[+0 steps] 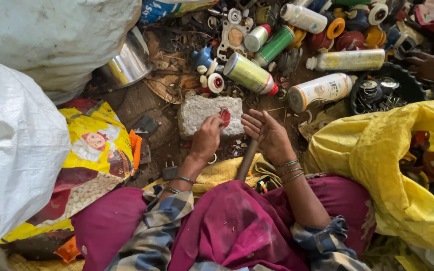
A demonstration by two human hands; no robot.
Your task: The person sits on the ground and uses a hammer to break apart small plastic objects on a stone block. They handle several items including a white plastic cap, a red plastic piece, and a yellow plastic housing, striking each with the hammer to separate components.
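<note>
A person in magenta cloth and checked sleeves sits on the ground amid scrap. The left hand [206,138] pinches a small red piece [225,117] between closed fingers, pressing it onto a grey stone block [197,113] just ahead of the knees. The right hand [267,133], bangles at the wrist, is half curled around the top of a wooden handle [247,159] that runs down toward the lap; its fingers are not fully shut. A yellow sack [377,150] lies to the right, a printed yellow bag [96,145] and white sacks [11,140] to the left. Beyond the block lie spray cans [249,74], bottles [322,90] and a steel bowl [129,62]. Another person's hand [428,65] rests at the far right.
</note>
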